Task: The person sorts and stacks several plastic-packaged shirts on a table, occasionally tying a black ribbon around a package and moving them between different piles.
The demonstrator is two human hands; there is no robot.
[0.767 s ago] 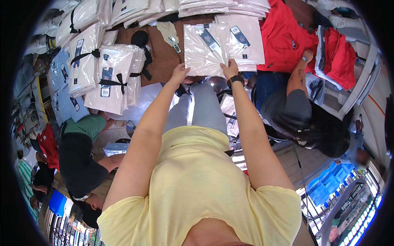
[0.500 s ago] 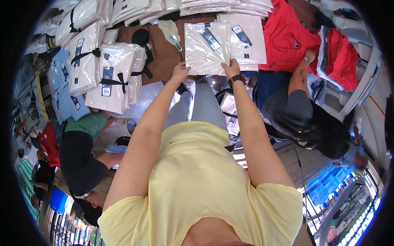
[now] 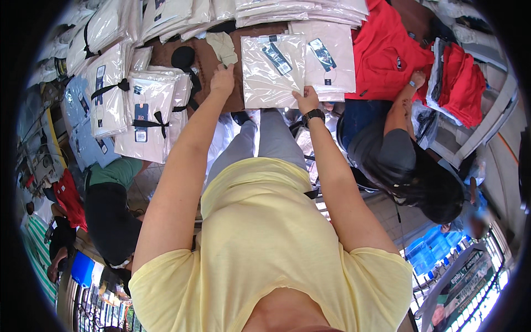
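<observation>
A folded beige garment in a clear plastic bag, with a dark hang tag, lies at the brown table's near edge. My right hand, a dark watch on its wrist, pinches the bag's near right corner, thumb on top. My left hand is off the bag, at a crumpled beige cloth piece. Its fingers are drawn together and cover the spot where small blue-handled thread snips lay; whatever they hold is hidden. Another bagged beige garment lies just right of the first one.
Bagged garment bundles tied with black strips stand at the left, beside a black round object. More bagged stacks line the back. On the right a co-worker's hand rests by red garments; another person sits at the left.
My left hand has let go of the bag's left corner and moved left and forward to the snips, which it now hides. My right hand keeps its hold on the bag.
</observation>
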